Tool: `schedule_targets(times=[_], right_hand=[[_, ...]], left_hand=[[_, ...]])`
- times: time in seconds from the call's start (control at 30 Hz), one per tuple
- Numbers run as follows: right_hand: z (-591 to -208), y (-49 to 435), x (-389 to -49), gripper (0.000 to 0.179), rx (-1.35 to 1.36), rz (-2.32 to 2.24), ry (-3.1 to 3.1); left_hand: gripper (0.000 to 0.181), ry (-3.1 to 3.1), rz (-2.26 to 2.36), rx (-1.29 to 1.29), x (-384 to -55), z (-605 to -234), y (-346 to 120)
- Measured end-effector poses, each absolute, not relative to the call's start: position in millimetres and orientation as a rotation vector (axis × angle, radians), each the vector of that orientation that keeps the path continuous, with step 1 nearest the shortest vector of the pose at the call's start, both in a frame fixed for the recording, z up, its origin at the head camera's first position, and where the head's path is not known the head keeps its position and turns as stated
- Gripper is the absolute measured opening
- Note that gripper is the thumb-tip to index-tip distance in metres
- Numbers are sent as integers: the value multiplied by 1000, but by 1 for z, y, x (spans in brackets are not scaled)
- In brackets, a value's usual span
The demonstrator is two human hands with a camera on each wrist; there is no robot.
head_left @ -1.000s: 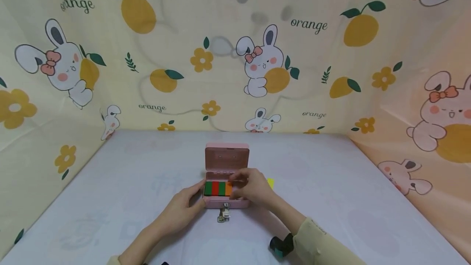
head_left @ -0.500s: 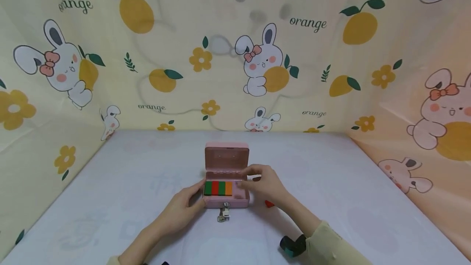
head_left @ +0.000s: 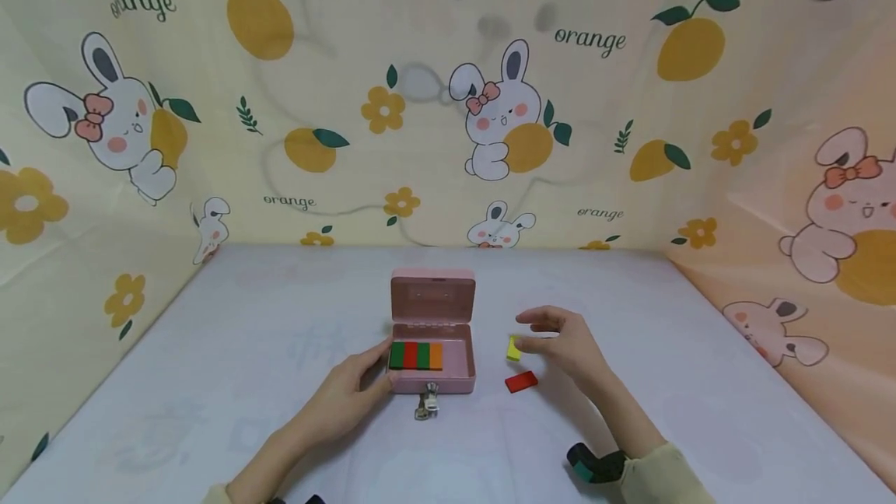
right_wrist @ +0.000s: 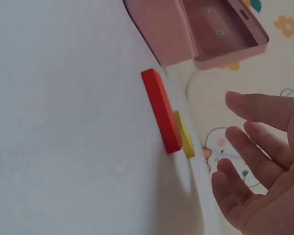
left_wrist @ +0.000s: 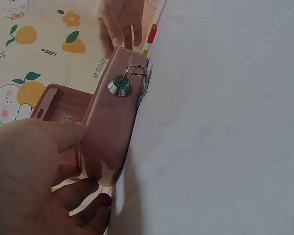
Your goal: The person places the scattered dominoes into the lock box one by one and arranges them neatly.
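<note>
A pink metal cash box [head_left: 458,385] stands with its lid raised. Several flat wooden blocks [head_left: 423,356], green, red and orange, lie side by side in its left part. My left hand [head_left: 352,389] holds the box's left side; the left wrist view shows the thumb [left_wrist: 63,134] on the rim and the fingers around the corner. To the right of the box, my right hand [head_left: 563,339] hovers with loosely spread fingers and holds nothing. Nearest to it is a yellow block [head_left: 514,348], partly behind its thumb in the head view. In front of that lies a red block [head_left: 521,382].
A key ring with keys [head_left: 424,408] hangs from the lock [left_wrist: 120,86] on the box's front. The white table [head_left: 315,286] meets a patterned curtain [head_left: 420,162] at the back and both sides.
My right hand has left the box and moved right to above the yellow block. The orange block stays in the row. The red block has come into full view. My left hand keeps its place.
</note>
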State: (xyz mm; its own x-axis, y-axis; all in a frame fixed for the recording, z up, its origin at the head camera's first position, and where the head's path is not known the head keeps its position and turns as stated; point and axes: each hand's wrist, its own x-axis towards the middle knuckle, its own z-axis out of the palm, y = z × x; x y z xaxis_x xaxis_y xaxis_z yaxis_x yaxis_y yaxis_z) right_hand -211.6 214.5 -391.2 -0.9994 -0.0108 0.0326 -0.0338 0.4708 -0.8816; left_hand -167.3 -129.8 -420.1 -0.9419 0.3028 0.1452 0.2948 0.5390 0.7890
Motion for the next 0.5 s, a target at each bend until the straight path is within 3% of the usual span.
schedule_targets(times=[0.5], right_hand=[[-396,216,-212,45,-71,1638,-2705]], left_hand=[[67,2735,1402,514,-168,-421,-130]])
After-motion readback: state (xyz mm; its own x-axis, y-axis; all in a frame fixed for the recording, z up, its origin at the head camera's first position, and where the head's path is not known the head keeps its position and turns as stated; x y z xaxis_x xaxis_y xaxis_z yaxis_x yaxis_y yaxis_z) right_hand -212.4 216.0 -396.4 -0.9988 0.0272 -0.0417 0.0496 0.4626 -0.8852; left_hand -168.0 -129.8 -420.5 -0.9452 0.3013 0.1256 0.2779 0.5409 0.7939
